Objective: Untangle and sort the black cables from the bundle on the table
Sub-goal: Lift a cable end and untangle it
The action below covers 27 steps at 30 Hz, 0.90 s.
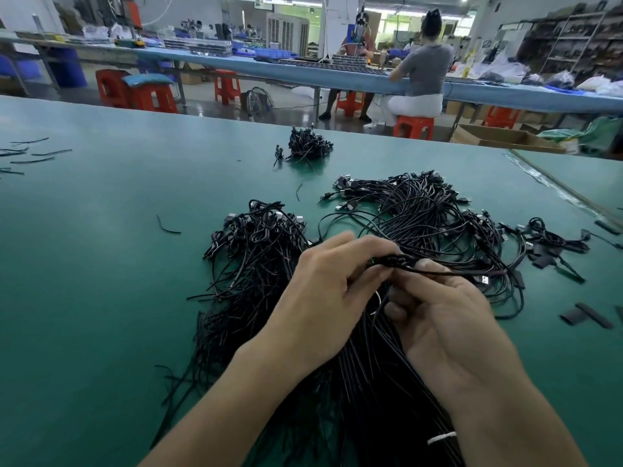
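A big bundle of black cables (256, 264) spreads over the green table (101, 264) under my hands. A looser tangle with USB plugs (424, 210) lies behind it to the right. My left hand (323, 291) and my right hand (445, 325) meet above the bundle. Both pinch one black cable (438, 272) whose plug end sticks out to the right. A white tie (441, 438) wraps cables near the lower edge.
A small heap of black cables (308, 144) sits farther back. Short black strips (586, 315) lie at the right, loose cable pieces (33, 153) at the far left. A person on a red stool (413, 126) sits at another bench beyond the table.
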Each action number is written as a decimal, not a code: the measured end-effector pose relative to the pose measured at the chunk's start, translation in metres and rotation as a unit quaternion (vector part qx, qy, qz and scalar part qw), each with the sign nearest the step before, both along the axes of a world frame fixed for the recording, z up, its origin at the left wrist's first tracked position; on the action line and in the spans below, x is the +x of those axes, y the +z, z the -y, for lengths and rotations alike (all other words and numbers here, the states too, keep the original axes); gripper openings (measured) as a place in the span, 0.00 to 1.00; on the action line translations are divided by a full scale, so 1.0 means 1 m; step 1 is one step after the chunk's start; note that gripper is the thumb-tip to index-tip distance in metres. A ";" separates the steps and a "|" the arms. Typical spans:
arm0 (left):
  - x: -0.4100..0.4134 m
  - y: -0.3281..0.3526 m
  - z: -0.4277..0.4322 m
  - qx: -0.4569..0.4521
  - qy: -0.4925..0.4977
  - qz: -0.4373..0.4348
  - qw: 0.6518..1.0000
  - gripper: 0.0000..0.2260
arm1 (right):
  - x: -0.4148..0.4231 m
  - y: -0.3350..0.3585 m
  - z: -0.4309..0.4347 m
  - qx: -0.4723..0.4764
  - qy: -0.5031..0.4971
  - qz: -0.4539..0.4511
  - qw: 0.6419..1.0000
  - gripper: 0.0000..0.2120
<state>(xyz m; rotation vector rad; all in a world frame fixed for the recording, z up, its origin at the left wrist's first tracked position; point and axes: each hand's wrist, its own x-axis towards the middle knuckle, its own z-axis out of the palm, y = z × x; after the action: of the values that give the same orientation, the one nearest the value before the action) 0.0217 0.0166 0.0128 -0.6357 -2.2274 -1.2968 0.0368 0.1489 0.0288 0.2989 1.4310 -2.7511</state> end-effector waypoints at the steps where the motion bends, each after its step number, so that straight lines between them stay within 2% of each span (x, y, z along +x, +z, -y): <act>1: 0.001 0.001 -0.001 0.010 -0.014 0.008 1.000 0.08 | 0.000 0.000 -0.001 -0.008 0.007 0.002 1.000 0.14; 5: 0.006 0.006 -0.002 0.115 -0.089 0.094 0.985 0.11 | -0.001 -0.001 -0.003 0.018 0.006 -0.033 0.999 0.14; 7: 0.006 0.008 -0.002 0.138 -0.096 0.103 0.980 0.16 | 0.001 -0.001 -0.002 0.056 -0.001 -0.070 0.996 0.15; 12: 0.001 0.006 0.003 0.135 -0.093 0.137 0.977 0.07 | 0.002 -0.002 -0.005 0.138 -0.008 -0.122 0.983 0.15; 15: -0.001 0.003 0.006 0.126 -0.108 0.181 0.969 0.14 | 0.000 0.000 -0.011 0.176 -0.015 -0.143 0.974 0.16; 18: -0.002 0.002 0.007 0.090 -0.045 0.153 0.983 0.18 | 0.000 0.001 -0.012 0.186 -0.013 -0.163 0.969 0.17; 22: -0.001 0.002 0.007 0.081 0.042 0.094 0.991 0.10 | 0.001 0.000 -0.010 0.200 -0.010 -0.172 0.965 0.17; 24: 0.002 0.002 0.003 0.095 0.026 0.106 0.990 0.07 | 0.002 0.001 -0.009 0.203 -0.012 -0.182 0.962 0.17; 27: 0.004 0.005 -0.001 0.171 -0.055 0.164 0.970 0.02 | 0.002 0.003 -0.009 0.210 -0.015 -0.199 0.957 0.17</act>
<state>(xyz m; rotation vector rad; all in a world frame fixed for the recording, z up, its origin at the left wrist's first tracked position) 0.0259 0.0172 0.0178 -0.4443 -2.1575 -1.9064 0.0388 0.1580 0.0314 -0.2526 2.1225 -2.6014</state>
